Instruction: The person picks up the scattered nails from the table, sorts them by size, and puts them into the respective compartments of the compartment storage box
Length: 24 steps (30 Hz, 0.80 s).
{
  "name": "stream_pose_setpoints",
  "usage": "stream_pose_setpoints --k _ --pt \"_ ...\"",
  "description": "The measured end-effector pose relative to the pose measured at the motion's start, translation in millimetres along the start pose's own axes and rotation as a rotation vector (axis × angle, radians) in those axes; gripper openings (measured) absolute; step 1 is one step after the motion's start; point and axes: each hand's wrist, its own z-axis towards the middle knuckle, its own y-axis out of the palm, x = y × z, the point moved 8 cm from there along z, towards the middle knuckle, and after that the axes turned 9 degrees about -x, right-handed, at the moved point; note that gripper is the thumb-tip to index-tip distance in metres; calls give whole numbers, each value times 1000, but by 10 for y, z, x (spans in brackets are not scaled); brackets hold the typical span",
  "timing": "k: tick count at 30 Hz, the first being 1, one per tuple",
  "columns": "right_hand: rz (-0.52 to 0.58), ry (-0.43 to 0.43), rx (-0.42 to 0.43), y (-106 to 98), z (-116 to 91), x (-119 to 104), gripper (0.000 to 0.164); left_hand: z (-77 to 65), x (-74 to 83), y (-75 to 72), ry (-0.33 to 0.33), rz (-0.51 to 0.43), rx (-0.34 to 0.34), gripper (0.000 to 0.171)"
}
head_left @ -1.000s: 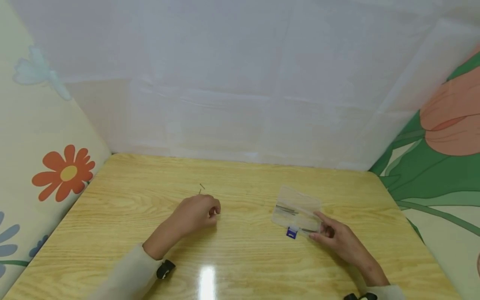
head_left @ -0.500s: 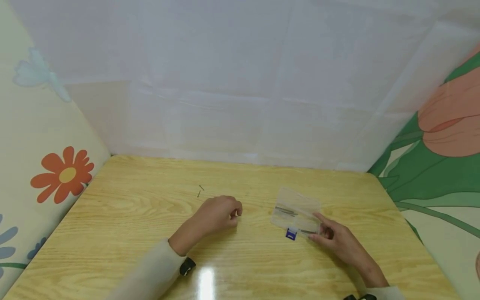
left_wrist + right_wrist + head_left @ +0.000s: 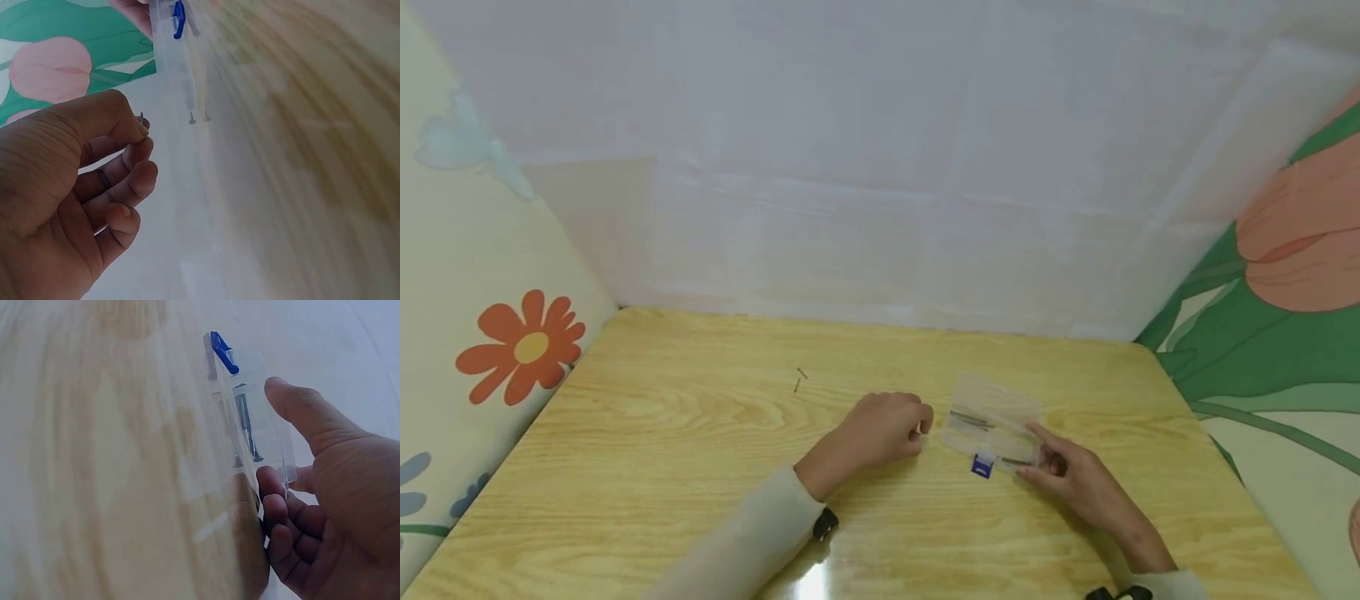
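Note:
My left hand (image 3: 883, 429) pinches a thin nail (image 3: 142, 119) between thumb and forefinger, its tip showing in the left wrist view. This hand hovers just left of a clear plastic box (image 3: 997, 394), the other fingers loosely bent. A blue latch (image 3: 982, 466) sticks out at the box's near side. Inside lie several dark nails (image 3: 245, 422), seen through the clear wall in the right wrist view. My right hand (image 3: 1086, 487) grips the box at its right end, thumb and fingers on either side of it.
Two small nails (image 3: 802, 373) lie further back on the wooden table (image 3: 700, 433), left of centre. A pale sheet (image 3: 850, 167) hangs behind the table, and flower-printed panels (image 3: 512, 367) stand along its left and right sides.
My left hand has moved right across the table, from near the two loose nails toward the box. My right hand and the box have stayed in place.

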Motion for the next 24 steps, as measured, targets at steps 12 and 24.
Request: stream_pose_setpoints --k 12,24 --pt "-15 33 10 -12 -7 9 73 230 180 77 21 50 -3 22" --pt "12 33 18 -19 -2 0 72 427 223 152 21 66 -11 17"
